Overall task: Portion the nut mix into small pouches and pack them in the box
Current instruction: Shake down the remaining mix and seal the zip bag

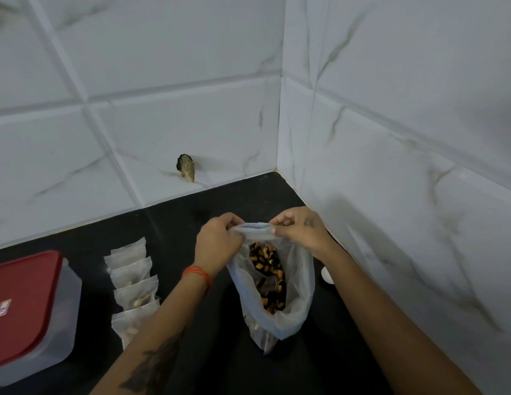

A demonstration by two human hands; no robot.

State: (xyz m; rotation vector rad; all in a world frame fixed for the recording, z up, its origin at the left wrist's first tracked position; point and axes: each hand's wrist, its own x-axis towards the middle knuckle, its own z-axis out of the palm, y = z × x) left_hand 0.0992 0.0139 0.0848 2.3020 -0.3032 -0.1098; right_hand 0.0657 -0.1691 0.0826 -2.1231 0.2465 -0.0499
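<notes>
We're over the black counter (174, 223), tucked into the corner of the white tiled wall (163, 81). Well off to the left of our grip sits the clear box (63, 323) with its red lid (23, 306) on. Between the box and our left arm, a row of small pouches (133, 283) lies overlapping on the counter, a few nuts showing inside. Right under our hands hangs the big clear bag (297, 280), mouth pulled apart, the nut mix (268, 277) sitting in its belly. Our left hand (217, 243) pinches the bag's rim from one side, fingers curled tight on the plastic. Our right hand (300, 229) pinches the opposite edge, just beside the left.
</notes>
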